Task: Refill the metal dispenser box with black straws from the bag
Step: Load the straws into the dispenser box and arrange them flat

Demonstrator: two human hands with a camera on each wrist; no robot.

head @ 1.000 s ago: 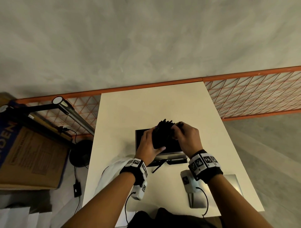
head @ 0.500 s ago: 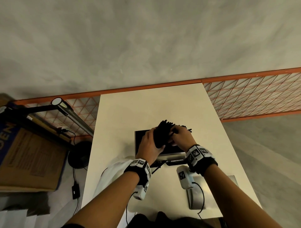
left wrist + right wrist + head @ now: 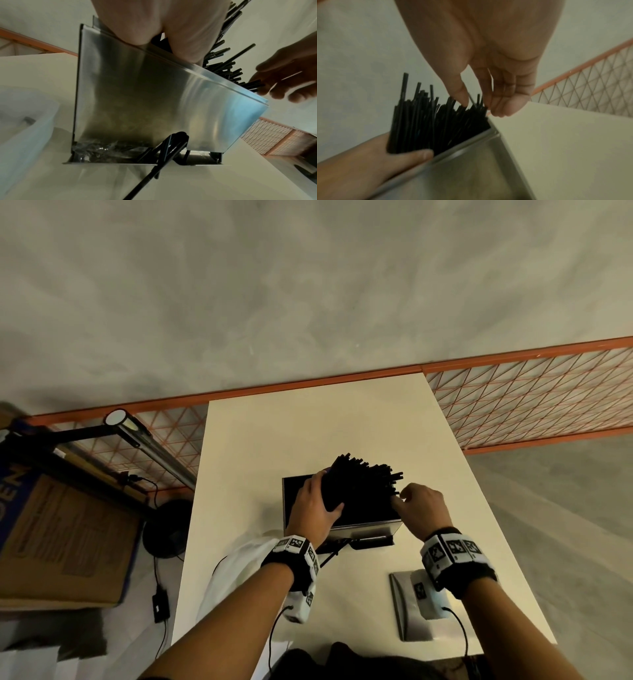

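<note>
The metal dispenser box [image 3: 363, 527] [image 3: 154, 101] [image 3: 462, 169] stands open-topped in the middle of the white table [image 3: 308, 433]. A thick bundle of black straws [image 3: 359, 484] [image 3: 433, 119] [image 3: 228, 67] leans in it, fanned to the right, tips above the rim. My left hand [image 3: 317, 505] [image 3: 368, 158] grips the bundle's lower left part. My right hand [image 3: 416, 503] [image 3: 479, 102] [image 3: 283, 75] is at the right edge of the fan, thumb and fingers pinching the tips of a few straws. A loose straw [image 3: 154, 169] pokes out of the box's bottom slot.
A whitish plastic bag [image 3: 236, 570] [image 3: 25, 128] lies at the table's left edge by my left wrist. A flat metal lid [image 3: 407, 607] lies at the front right. Orange mesh fencing [image 3: 531, 405] runs behind the table. A cardboard box [image 3: 61, 539] and a lamp [image 3: 150, 440] stand at the left.
The straw bundle has spread out to the right over the box. My right hand moved right, from against the bundle to the outer straw tips. My left hand kept its grip.
</note>
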